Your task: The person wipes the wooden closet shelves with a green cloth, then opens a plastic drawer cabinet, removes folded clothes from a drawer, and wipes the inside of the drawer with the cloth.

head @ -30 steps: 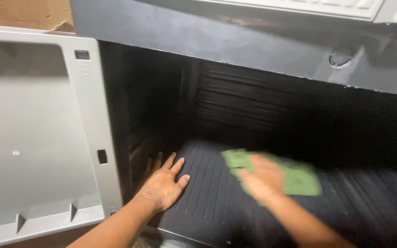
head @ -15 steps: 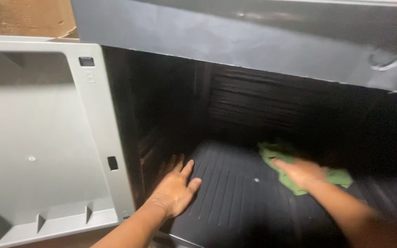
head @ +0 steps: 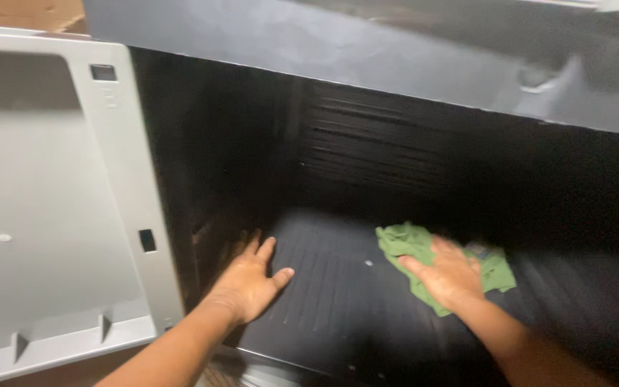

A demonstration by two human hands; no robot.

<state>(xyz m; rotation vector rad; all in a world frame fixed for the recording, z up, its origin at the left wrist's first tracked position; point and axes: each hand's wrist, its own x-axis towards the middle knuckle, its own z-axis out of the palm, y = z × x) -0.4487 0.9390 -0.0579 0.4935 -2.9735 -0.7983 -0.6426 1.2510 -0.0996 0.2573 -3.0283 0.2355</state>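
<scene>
Two bare forearms, no sleeves in view up to the frame's lower edge. Bare left hand [head: 246, 285] and bare right hand [head: 447, 276], no gloves, no rings, no watch or bands at the wrists. Short fingernails, plain and unpainted.

Under your right hand [head: 447, 276] lies a soft, crumpled green cloth [head: 413, 247]. Your left hand [head: 248, 283] presses a ribbed, matt black plastic floor [head: 338, 294]; the open grey door [head: 51, 215] looks smooth, matt plastic.

The right hand [head: 447, 276] has slid the green cloth [head: 424, 251] back leftward across the black ribbed floor [head: 338, 294].
</scene>
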